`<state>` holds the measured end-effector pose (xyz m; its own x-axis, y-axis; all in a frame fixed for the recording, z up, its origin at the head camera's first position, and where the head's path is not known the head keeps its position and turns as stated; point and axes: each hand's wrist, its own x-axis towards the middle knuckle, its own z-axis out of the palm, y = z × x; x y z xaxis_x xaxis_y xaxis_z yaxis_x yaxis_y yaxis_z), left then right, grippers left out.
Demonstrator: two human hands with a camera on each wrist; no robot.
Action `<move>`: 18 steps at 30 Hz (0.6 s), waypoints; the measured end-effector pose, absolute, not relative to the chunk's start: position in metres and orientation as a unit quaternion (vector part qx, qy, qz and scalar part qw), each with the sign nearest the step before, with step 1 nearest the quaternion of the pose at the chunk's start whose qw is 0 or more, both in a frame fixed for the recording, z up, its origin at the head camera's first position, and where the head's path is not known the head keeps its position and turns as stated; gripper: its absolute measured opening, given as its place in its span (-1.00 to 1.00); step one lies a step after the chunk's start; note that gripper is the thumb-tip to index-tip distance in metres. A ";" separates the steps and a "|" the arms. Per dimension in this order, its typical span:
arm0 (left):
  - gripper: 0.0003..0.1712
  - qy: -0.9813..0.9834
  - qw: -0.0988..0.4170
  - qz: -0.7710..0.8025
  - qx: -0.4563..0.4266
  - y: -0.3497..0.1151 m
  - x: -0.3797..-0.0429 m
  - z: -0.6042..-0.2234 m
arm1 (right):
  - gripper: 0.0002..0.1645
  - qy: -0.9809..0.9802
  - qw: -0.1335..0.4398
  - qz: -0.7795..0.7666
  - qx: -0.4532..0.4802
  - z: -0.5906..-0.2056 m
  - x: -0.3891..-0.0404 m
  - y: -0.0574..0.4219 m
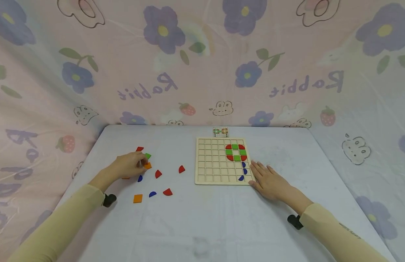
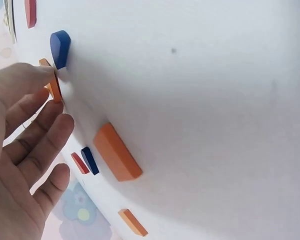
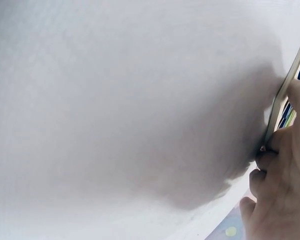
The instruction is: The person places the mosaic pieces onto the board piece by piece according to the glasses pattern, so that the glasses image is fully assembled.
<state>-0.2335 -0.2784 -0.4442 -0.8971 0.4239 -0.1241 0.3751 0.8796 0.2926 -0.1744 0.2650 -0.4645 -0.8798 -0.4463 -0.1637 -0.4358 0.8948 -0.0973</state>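
Note:
My left hand (image 1: 130,164) pinches an orange square tile (image 2: 55,91) between thumb and fingers, over the scattered pieces on the left. A green piece (image 1: 148,156) lies just beyond its fingertips and a blue half-round piece (image 1: 140,178) below them. My right hand (image 1: 271,183) lies with fingers extended along the right edge of a wooden grid board (image 1: 207,163). On this board, red quarter-round pieces (image 1: 229,158) and green squares (image 1: 237,158) form a ring, with blue half-round pieces (image 1: 244,171) below it.
A small pattern card (image 1: 220,131) lies behind the board. Between left hand and board are red quarter-round pieces (image 1: 181,169). Nearer the front lie another orange square (image 1: 137,198), a blue half-round (image 1: 152,194) and a red piece (image 1: 168,192). A printed curtain (image 1: 202,72) hangs behind the table.

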 end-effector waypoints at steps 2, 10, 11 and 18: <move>-0.74 0.963 0.091 0.139 0.211 -0.276 -0.235 -0.444 | -0.14 0.969 0.092 -0.030 -0.226 -0.464 -0.174 0.265; -0.75 0.950 0.070 0.166 0.257 -0.247 -0.247 -0.432 | -0.13 0.970 0.093 -0.030 -0.224 -0.463 -0.174 0.264; -0.75 0.947 0.068 0.168 0.266 -0.240 -0.250 -0.430 | -0.13 0.970 0.092 -0.029 -0.224 -0.463 -0.174 0.264; -0.73 0.938 0.067 0.177 0.291 -0.186 -0.265 -0.422 | -0.13 0.970 0.097 -0.024 -0.223 -0.461 -0.173 0.265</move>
<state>-0.2654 -0.1859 -0.4225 -0.8214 0.5699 -0.0224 0.5226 0.7678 0.3708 -0.1733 0.2646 -0.4608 -0.8819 -0.4367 -0.1774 -0.4274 0.8996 -0.0899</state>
